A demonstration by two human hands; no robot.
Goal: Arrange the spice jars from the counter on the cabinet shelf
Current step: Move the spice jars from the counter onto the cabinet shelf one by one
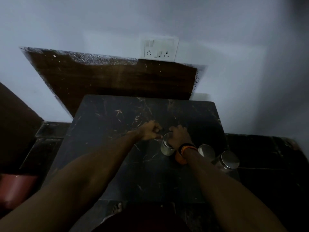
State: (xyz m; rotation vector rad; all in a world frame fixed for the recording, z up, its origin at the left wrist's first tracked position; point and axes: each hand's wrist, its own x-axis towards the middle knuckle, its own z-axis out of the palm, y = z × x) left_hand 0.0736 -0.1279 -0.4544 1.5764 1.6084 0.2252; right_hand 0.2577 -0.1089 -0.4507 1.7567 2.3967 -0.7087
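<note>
Lower right of frame: two lidded spice jars (pixel 229 160) stand together on the dark counter (pixel 107 148), waiting their turn near its right edge. Centre: my right hand (pixel 178 136) curls over a third jar (pixel 167 145), apparently gripping it from above to lift; the dim light hides the exact finger contact. Just left, my left hand (pixel 150 131), fingers loosely curled, holds nothing. Upper centre: a switch plate (pixel 159 47) on the wall. No cabinet shelf shows.

Three jars on counter (pixel 117 148): left jar (pixel 166 147), middle jar (pixel 206 151), right jar (pixel 229 159); switchboard (pixel 159 47) on wall behind.
</note>
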